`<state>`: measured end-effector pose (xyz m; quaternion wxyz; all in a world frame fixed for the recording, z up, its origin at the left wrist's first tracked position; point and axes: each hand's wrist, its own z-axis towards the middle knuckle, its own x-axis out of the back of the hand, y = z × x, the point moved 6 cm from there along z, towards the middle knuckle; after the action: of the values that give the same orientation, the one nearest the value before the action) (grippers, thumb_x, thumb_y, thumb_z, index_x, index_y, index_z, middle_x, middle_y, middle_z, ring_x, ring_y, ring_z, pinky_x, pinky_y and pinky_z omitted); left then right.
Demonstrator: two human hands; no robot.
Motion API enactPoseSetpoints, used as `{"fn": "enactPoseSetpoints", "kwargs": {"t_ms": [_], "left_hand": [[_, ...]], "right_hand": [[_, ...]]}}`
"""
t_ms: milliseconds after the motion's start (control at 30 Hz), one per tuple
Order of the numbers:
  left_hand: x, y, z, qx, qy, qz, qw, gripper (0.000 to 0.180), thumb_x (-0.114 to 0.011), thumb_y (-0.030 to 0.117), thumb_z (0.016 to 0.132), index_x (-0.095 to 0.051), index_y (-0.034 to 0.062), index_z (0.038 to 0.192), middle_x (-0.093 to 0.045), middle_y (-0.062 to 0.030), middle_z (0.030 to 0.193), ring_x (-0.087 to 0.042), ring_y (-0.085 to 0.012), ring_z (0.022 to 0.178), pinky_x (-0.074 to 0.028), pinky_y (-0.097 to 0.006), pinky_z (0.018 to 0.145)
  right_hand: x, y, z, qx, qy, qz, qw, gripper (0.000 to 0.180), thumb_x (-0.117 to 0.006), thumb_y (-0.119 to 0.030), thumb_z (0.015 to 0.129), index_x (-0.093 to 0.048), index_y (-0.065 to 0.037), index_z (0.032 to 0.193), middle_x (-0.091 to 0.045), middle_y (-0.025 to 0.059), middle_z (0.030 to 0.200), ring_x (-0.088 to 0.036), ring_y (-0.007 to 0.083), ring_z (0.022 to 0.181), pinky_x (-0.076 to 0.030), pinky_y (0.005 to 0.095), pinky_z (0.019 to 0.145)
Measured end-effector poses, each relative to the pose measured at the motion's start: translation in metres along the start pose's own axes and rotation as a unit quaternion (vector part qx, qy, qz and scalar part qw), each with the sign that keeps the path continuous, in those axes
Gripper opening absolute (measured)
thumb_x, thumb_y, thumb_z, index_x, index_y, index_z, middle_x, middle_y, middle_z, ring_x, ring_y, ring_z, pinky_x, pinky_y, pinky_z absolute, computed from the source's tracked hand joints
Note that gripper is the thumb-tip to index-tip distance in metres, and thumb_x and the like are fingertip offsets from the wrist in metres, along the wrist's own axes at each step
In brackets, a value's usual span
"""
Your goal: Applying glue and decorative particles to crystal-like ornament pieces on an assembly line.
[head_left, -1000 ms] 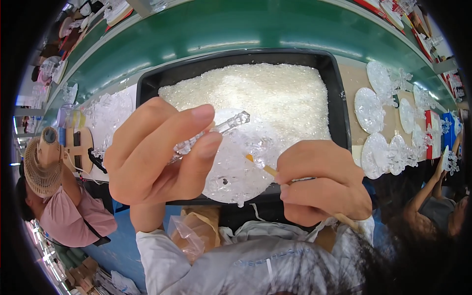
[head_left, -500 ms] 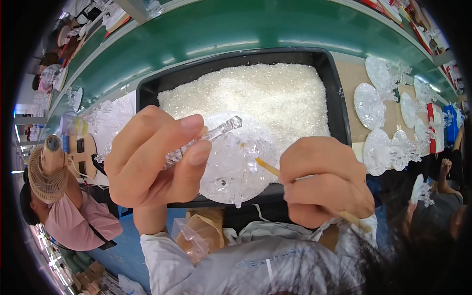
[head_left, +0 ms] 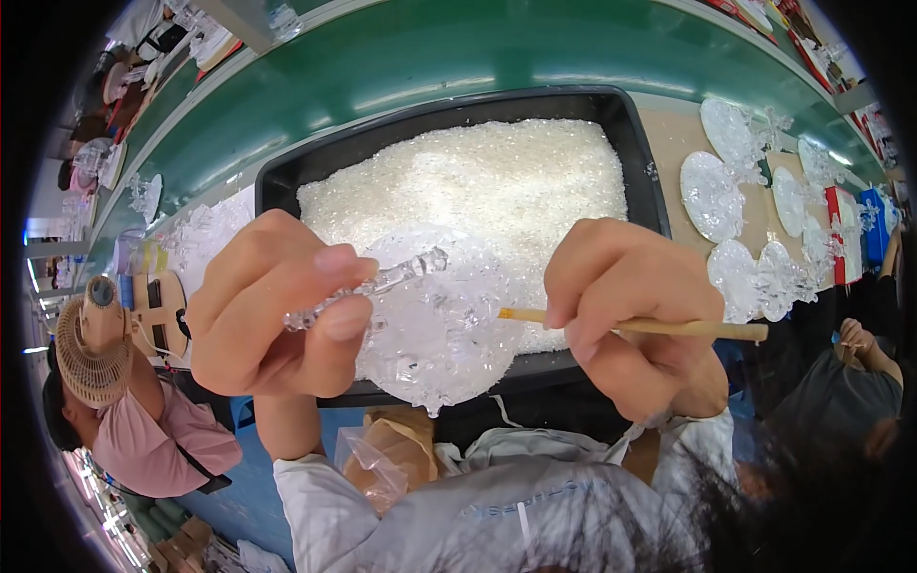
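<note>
Left hand [head_left: 277, 310]: fingers pinching clear faceted stem [head_left: 409, 271], before clear round disc [head_left: 430, 371], over black tray [head_left: 642, 143]. Right hand [head_left: 630, 310]: fingers pinching yellow stick [head_left: 693, 328], tip over disc. Possible faults: loose pinch, stem dropping into granules [head_left: 458, 162]; stick slipping, scratching disc.

1. Left hand [head_left: 272, 310]: thumb below index finger, tips in a pinch; remaining fingers curled.
2. Right hand [head_left: 635, 301]: fingers bent, set in a pinch.
3. Both hands: side by side, apart.
</note>
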<state>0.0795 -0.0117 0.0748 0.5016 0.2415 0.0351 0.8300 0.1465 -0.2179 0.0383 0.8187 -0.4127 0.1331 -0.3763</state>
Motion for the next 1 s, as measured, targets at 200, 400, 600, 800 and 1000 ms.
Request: {"fn": "enactPoseSetpoints", "kwargs": {"t_ms": [200, 400, 600, 800, 1000], "left_hand": [[0.003, -0.002, -0.001, 0.000, -0.011, -0.003, 1.000, 0.021, -0.070, 0.001, 0.079, -0.064, -0.0110, 0.095, -0.067, -0.0157, 0.070, -0.055, -0.0175, 0.053, -0.042, -0.027, 0.048], [0.002, 0.001, -0.002, -0.010, -0.019, 0.005, 1.000, 0.021, -0.070, 0.005, 0.083, -0.064, -0.0096, 0.096, -0.067, -0.0151, 0.071, -0.055, -0.0171, 0.053, -0.042, -0.026, 0.047], [0.001, 0.001, 0.001, -0.018, -0.021, -0.007, 1.000, 0.021, -0.068, 0.008, 0.087, -0.064, -0.0091, 0.096, -0.067, -0.0146, 0.072, -0.055, -0.0176, 0.053, -0.042, -0.026, 0.047], [0.003, 0.001, -0.002, -0.017, -0.005, -0.006, 1.000, 0.022, -0.066, 0.014, 0.091, -0.063, -0.0074, 0.097, -0.066, -0.0144, 0.074, -0.055, -0.0183, 0.052, -0.041, -0.026, 0.047], [0.008, 0.000, -0.002, 0.010, 0.035, 0.014, 0.999, 0.019, -0.065, 0.009, 0.090, -0.063, -0.0088, 0.097, -0.065, -0.0145, 0.070, -0.055, -0.0179, 0.051, -0.040, -0.026, 0.049]], "right_hand": [[0.002, 0.001, 0.001, -0.011, 0.010, 0.000, 1.000, 0.017, -0.053, 0.005, 0.066, -0.060, -0.003, 0.079, -0.062, 0.0139, 0.082, -0.055, 0.0192, 0.066, -0.044, 0.0285, 0.057], [0.003, 0.000, -0.001, 0.001, 0.022, 0.004, 1.000, 0.017, -0.053, 0.006, 0.065, -0.060, -0.003, 0.078, -0.062, 0.0137, 0.079, -0.055, 0.0193, 0.065, -0.044, 0.0284, 0.056], [0.002, 0.000, -0.003, 0.010, 0.015, 0.041, 0.999, 0.019, -0.053, 0.006, 0.064, -0.061, -0.002, 0.079, -0.062, 0.0143, 0.079, -0.055, 0.0191, 0.064, -0.045, 0.0268, 0.054], [0.004, -0.001, -0.002, 0.021, 0.019, 0.049, 0.998, 0.020, -0.052, 0.006, 0.063, -0.061, -0.002, 0.079, -0.062, 0.0146, 0.077, -0.055, 0.0189, 0.063, -0.045, 0.0261, 0.053], [0.014, -0.012, -0.006, 0.057, 0.022, 0.029, 0.998, 0.012, -0.061, 0.003, 0.074, -0.062, -0.003, 0.084, -0.063, 0.0139, 0.083, -0.058, 0.0207, 0.063, -0.048, 0.0298, 0.052]]}}
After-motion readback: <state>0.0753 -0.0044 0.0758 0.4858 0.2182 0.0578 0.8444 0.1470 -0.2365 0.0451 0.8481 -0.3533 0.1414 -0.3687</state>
